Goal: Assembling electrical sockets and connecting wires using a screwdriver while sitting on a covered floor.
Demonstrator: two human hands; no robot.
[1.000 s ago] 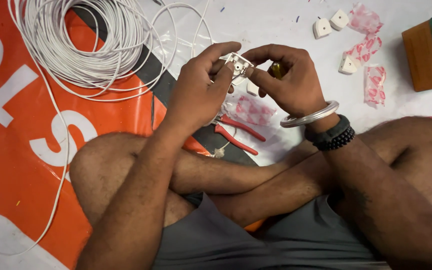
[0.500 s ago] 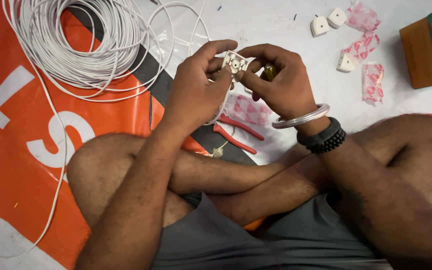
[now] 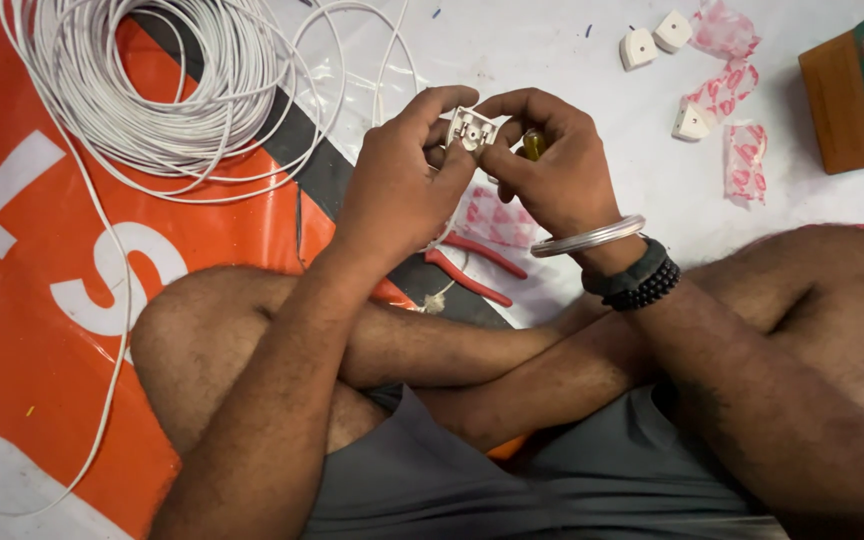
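Both hands, left hand (image 3: 397, 190) and right hand (image 3: 552, 170), pinching white plug (image 3: 472, 130), perhaps yellow screwdriver (image 3: 533, 145), red pliers (image 3: 472, 270) beneath.

The left hand (image 3: 392, 190) and right hand (image 3: 552, 175) cover most of the small white plug part (image 3: 472, 128); only its top face shows. A yellow tool handle (image 3: 533, 145) peeks between the right fingers, the rest hidden. The red-handled pliers (image 3: 472, 268) lie half under the left wrist. The cardboard box (image 3: 857, 90) and white cable coil (image 3: 152, 90) run off the frame's edge.
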